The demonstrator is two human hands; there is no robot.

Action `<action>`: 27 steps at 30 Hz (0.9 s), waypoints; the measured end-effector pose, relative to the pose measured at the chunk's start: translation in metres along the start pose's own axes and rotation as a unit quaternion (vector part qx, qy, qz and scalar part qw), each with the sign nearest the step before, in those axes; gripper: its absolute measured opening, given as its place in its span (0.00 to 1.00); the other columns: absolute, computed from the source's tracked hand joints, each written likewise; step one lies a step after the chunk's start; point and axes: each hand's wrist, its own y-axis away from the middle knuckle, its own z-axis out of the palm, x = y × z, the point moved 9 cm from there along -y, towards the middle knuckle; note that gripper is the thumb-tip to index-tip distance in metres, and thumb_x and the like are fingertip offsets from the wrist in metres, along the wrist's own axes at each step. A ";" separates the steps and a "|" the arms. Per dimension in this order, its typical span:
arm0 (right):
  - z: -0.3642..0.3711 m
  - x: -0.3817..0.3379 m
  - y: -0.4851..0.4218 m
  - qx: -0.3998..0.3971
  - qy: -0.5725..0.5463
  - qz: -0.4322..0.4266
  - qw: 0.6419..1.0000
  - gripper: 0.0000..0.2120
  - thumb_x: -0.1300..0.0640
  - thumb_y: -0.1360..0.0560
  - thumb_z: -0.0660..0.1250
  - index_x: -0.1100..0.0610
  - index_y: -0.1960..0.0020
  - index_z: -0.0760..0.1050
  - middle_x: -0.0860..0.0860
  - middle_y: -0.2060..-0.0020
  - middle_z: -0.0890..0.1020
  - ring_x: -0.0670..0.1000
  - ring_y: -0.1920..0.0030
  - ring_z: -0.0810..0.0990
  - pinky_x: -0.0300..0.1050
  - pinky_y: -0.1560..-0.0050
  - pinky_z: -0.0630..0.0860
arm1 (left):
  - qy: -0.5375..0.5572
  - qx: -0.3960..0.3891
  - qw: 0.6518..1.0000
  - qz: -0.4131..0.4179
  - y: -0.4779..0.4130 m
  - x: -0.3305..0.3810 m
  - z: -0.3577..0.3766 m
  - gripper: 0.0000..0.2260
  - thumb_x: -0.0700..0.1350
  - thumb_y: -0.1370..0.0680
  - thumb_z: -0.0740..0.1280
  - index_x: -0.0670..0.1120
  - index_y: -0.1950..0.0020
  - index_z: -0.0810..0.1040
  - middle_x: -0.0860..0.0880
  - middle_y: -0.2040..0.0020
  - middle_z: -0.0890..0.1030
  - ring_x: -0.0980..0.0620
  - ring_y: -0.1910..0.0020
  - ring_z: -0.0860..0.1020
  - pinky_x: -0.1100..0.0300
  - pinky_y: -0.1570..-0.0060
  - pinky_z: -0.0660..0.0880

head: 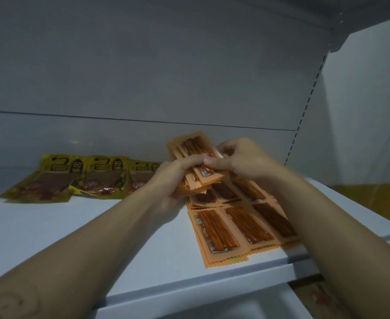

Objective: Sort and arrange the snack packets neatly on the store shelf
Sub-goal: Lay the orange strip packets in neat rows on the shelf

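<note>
The light is dim and cool, greyish all over. My shelf [51, 226] looks pale blue, brighter at its near edge and on the wall far right. The back panel darkens toward the top. My left hand [173, 180] is motion-blurred. Straight lines bow near the edges.

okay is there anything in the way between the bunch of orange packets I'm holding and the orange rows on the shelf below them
Nothing visible. Your left hand and right hand hold the bunch of orange packets right above the orange rows on the shelf. The yellow packets lie off to the left.
</note>
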 end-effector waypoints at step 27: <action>-0.069 0.122 0.010 0.155 0.346 0.213 0.900 0.16 0.40 0.29 0.73 0.54 0.58 0.80 0.52 0.60 0.83 0.54 0.57 0.81 0.44 0.63 0.73 | -0.006 0.017 1.000 0.005 0.010 -0.003 0.011 0.14 0.37 0.25 0.71 0.36 0.41 0.79 0.39 0.56 0.86 0.45 0.65 0.85 0.57 0.70 0.79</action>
